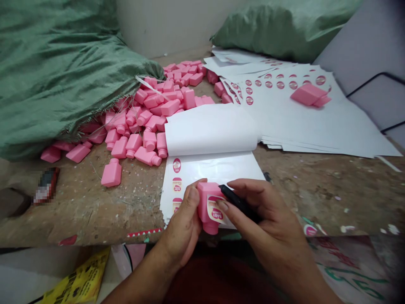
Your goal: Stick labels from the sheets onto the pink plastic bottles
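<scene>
My left hand [182, 230] is closed around the side of a small pink plastic bottle [205, 202], which is held neck down over the bench's front edge. A label [217, 214] printed "BABY" lies against the bottle's face. My right hand [272, 223] grips a slim black pen-like tool [238, 202]; its exact kind is unclear. The right thumb touches the label, and the tool's tip is beside the bottle's upper corner. Beneath both hands lies a white sticker sheet [218, 164] with its upper part curled over and a column of labels down its left side.
Many pink bottles [152, 105] are heaped at the back left, against a green sack [63, 76]. One bottle [112, 172] stands apart nearer me. At right are stacked label sheets [316, 131] with a bottle [310, 95] on top. A red-and-black object [47, 185] lies far left.
</scene>
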Demonstrator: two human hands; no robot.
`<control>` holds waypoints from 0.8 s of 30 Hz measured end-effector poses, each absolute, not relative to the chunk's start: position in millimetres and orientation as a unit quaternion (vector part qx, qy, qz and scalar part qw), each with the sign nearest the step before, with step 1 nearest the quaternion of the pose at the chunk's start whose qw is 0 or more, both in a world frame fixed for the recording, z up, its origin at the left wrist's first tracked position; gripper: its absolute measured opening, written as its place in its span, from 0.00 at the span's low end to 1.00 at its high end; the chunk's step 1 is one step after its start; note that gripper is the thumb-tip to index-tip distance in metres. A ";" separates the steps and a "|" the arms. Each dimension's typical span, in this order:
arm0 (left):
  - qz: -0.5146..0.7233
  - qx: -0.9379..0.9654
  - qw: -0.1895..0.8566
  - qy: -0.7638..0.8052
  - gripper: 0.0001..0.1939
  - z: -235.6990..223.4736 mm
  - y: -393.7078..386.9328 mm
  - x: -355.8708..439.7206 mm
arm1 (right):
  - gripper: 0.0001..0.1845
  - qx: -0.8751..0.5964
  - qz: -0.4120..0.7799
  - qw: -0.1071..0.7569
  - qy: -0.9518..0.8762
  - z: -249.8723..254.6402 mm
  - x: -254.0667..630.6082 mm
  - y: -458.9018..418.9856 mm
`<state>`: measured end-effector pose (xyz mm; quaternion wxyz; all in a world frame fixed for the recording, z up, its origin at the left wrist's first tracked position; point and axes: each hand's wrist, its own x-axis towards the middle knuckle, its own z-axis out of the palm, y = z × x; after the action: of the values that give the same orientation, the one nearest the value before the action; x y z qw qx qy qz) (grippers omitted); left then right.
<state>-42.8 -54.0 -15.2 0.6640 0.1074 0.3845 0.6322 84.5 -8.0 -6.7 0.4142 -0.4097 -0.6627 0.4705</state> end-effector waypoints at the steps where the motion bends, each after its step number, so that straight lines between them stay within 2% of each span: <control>1: 0.632 0.109 0.664 0.385 0.18 -15.3 -54.2 -43.1 | 0.12 -0.409 0.470 0.414 -0.664 -6.7 84.5 -7.5; 24: 0.613 0.133 0.663 0.409 0.21 -15.2 -55.7 -44.2 | 0.12 -0.403 0.462 0.414 -0.673 -12.5 83.0 -5.6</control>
<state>-44.2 -55.7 -15.2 0.6631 0.1331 0.4087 0.6128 83.0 -5.6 -12.5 0.4139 -0.4027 -0.6728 0.4625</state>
